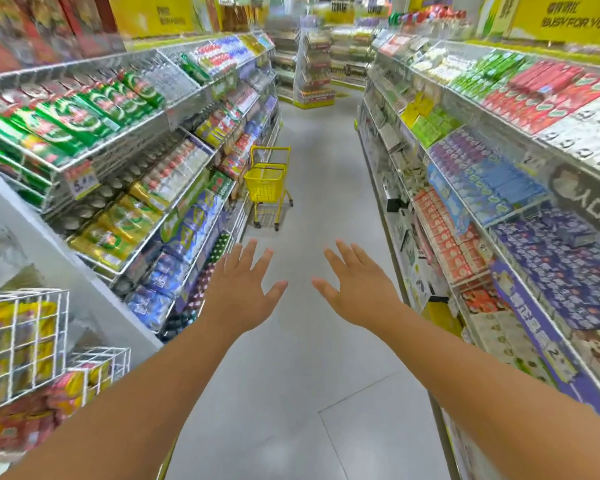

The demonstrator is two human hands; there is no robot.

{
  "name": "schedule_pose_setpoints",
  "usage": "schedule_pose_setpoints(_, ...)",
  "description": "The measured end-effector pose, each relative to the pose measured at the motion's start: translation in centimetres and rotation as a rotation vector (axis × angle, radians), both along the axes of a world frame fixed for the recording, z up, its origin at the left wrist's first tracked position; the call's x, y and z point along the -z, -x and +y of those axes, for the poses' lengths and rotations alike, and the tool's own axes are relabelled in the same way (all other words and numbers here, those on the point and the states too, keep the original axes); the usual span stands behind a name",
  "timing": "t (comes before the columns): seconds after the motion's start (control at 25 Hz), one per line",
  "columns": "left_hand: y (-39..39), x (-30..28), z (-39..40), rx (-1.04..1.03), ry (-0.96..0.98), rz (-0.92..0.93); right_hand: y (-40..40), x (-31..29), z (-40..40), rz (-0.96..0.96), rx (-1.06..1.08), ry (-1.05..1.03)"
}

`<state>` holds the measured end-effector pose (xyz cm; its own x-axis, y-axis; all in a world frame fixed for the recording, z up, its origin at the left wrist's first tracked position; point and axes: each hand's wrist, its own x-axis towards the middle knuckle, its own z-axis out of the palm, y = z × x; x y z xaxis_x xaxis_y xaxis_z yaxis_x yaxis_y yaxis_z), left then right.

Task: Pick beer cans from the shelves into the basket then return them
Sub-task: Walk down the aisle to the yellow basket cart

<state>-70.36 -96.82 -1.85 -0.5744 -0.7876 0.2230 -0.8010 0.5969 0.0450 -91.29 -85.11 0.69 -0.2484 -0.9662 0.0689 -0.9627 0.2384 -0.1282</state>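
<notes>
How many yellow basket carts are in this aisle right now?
1: the yellow basket cart stands down the aisle beside the left shelves. Others could be hidden behind the shelving.

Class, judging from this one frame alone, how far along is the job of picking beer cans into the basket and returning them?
Done: nothing visible; no can can be made out in the yellow basket cart, which stands down the aisle. In hand: nothing, since the left hand and right hand are open, outstretched and touch nothing. Left: apparently everything; green cans sit on the left shelves, so picking, loading and returning remain.
</notes>
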Motion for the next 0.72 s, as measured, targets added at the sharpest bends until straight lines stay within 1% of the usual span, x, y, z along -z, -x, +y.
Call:
schedule_pose_setpoints(0.28,8.6,0.5,-12.8,-0.009,-0.001,-0.021,8.5,-0.3,-13.1,-0.011,-0.024,0.019)
schedule_pose_setpoints(0.48,13.9,1.2,-27.3,-0.031,0.009,-0.049,13.9,0.1,-27.0,-0.008,-0.019,0.035)
schedule_pose_setpoints(0.6,17.4,0.2,-36.2,-0.031,-0.020,-0.043,17.1,-0.9,-35.2,-0.025,-0.003,0.043)
schedule_pose_setpoints(0.72,20.7,-0.6,-43.0,-0.001,-0.024,-0.033,20.1,-1.5,-42.4,-0.002,0.008,0.033)
